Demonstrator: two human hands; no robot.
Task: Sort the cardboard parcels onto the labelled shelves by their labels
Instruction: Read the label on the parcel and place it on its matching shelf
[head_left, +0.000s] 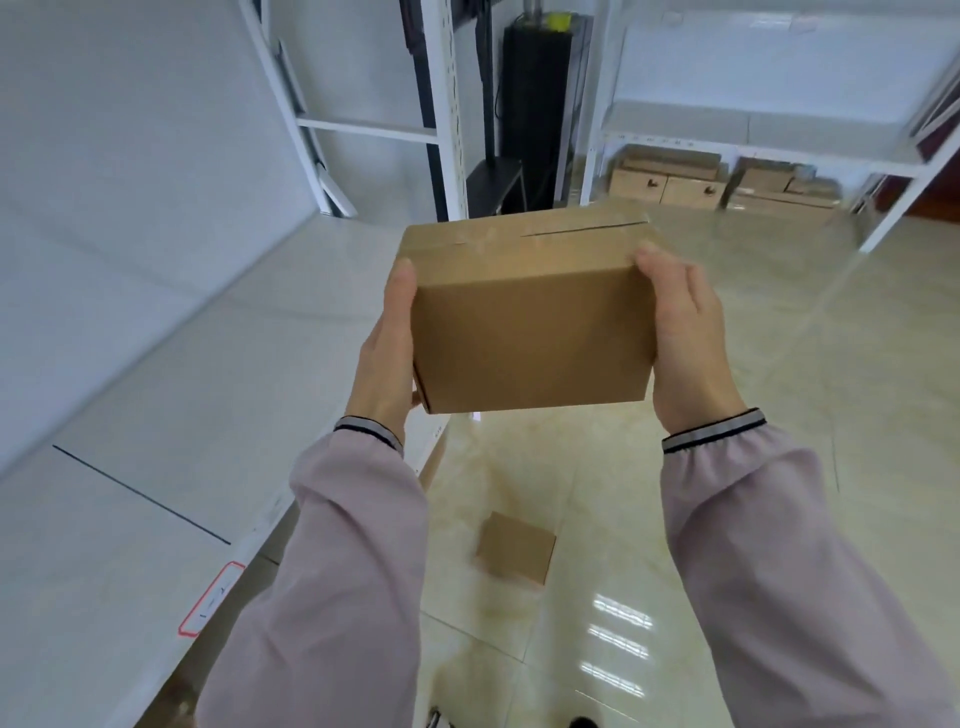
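I hold a plain brown cardboard parcel (530, 317) up in front of me, above the floor. My left hand (387, 353) grips its left side and my right hand (685, 343) grips its right side. The faces turned to me show no label. A taped seam with a slit runs along its top. To my left lies a white shelf (171, 415) with a black dividing line and a red-framed label (213, 597) on its front edge. A smaller cardboard parcel (514, 548) lies on the floor below my arms.
A second white shelf rack (727, 130) stands at the back right, with several cardboard boxes (670, 182) on the floor beneath it. A black stand (535, 93) rises between the racks. The floor (753, 364) is glossy beige tile.
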